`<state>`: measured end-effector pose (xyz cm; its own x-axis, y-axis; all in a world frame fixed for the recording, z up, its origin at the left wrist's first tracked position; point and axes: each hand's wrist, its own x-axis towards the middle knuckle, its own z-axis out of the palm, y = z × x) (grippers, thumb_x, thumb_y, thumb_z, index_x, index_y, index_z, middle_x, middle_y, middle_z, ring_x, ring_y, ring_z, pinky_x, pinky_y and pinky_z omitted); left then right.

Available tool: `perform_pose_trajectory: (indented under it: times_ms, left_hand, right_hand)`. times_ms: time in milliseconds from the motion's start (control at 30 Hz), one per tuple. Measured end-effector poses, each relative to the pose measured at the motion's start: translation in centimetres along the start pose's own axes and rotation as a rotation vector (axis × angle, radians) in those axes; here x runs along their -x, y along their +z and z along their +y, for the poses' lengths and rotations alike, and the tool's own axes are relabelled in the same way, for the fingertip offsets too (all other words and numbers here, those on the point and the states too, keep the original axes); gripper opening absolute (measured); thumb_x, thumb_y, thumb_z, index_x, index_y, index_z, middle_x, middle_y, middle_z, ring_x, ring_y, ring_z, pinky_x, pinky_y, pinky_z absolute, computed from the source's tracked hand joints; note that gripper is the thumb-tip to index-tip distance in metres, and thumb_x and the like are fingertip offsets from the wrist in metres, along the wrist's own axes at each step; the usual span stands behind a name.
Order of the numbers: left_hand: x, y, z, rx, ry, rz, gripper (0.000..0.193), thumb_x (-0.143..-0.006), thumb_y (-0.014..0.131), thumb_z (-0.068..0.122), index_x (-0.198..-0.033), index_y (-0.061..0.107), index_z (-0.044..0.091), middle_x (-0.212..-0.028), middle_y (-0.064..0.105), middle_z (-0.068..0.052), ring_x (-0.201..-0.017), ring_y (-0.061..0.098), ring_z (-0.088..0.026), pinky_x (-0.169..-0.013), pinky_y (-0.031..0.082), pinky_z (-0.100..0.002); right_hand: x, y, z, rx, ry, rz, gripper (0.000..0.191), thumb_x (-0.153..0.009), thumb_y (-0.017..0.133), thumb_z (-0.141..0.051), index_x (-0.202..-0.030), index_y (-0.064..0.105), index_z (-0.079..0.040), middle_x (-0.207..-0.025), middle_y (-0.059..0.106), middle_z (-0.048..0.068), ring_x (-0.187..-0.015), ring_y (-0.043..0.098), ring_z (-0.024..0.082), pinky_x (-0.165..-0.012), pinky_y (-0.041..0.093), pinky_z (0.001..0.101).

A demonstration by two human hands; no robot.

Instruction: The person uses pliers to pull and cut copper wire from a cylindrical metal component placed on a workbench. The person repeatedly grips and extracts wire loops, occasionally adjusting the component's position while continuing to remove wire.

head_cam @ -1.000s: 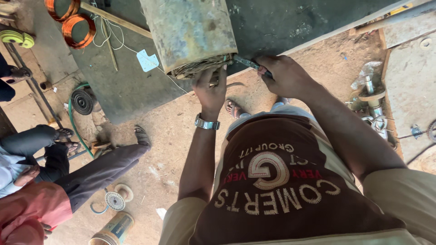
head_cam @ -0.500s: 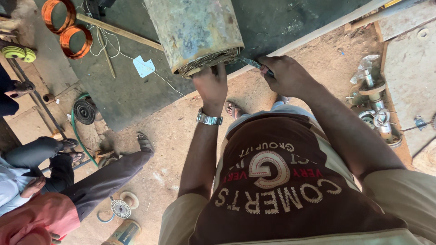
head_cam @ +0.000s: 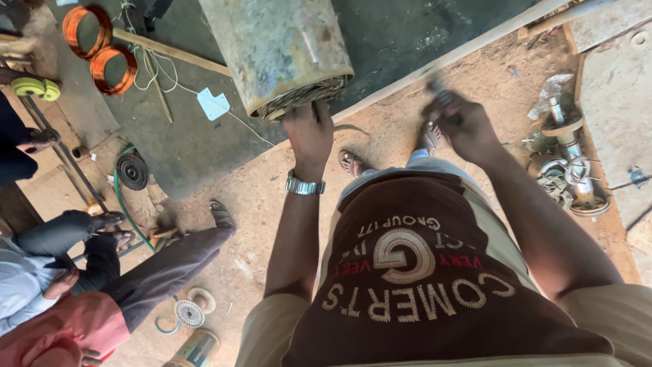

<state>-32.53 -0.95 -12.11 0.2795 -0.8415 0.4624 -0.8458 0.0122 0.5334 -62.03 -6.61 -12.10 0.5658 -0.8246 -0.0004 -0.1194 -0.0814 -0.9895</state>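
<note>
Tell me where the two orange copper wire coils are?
In the head view's top left corner, the two orange copper wire coils lie on the dark bench, left of the grey metal cylinder.
</note>
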Motion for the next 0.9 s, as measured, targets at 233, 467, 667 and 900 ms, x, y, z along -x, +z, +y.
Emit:
perform_pose_trajectory:
  times_ms: [233, 467, 667, 900]
  left_hand:
    - [2.3, -2.7, 2.6, 0.227, -0.231, 0.062, 0.012, -0.093, 0.07, -0.001, -0.105, 0.068, 0.003, -0.097, 0.07, -0.011, -0.067, 0.066, -0.013, -0.052, 0.052, -0.027]
    - [5.3, -2.4, 2.6, 0.235, -0.594, 0.177, 0.022, -0.084, 0.087, 0.013, -0.088, 0.068, 0.003, -0.082, 0.071, -0.005, -0.065, 0.066, -0.011, -0.05, 0.051, -0.025]
    - [3.8, -1.4, 3.4, 0.248, -0.621, 0.228, 0.048, -0.08, 0.088, 0.014, -0.117, 0.059, 0.002, -0.105, 0.069, -0.008, -0.071, 0.07, -0.012, -0.051, 0.055, -0.024]
    - [1.3, -3.5, 2.3, 0.426, -0.306, 0.332, 0.062, -0.091, 0.074, -0.005, -0.144, 0.043, 0.006, -0.127, 0.059, -0.009, -0.103, 0.069, -0.016, -0.078, 0.066, -0.027]
  right_hand:
    - [-0.3, 0.8, 1.0, -0.56, 0.299, 0.261, 0.049, -0.108, 0.049, -0.004, -0.155, 0.034, 0.001, -0.134, 0.061, 0.013, -0.127, 0.063, 0.025, -0.098, 0.059, 0.0424]
    - [0.7, 2.5, 1.5, -0.564, 0.452, 0.161, 0.038, -0.108, 0.051, -0.008, -0.144, 0.046, 0.001, -0.089, 0.059, 0.005, -0.08, 0.064, 0.017, -0.075, 0.058, 0.0336]
    - [-0.5, 1.7, 1.6, -0.08, 0.443, -0.118, 0.045, -0.095, 0.06, 0.0, -0.138, 0.05, -0.002, -0.085, 0.061, 0.007, -0.065, 0.058, 0.015, -0.056, 0.049, 0.0317]
    - [-0.3, 0.8, 0.7, -0.051, 0.546, -0.202, 0.044, -0.085, 0.062, 0.004, -0.129, 0.06, -0.005, -0.084, 0.064, 0.004, -0.065, 0.061, 0.011, -0.056, 0.052, 0.0274]
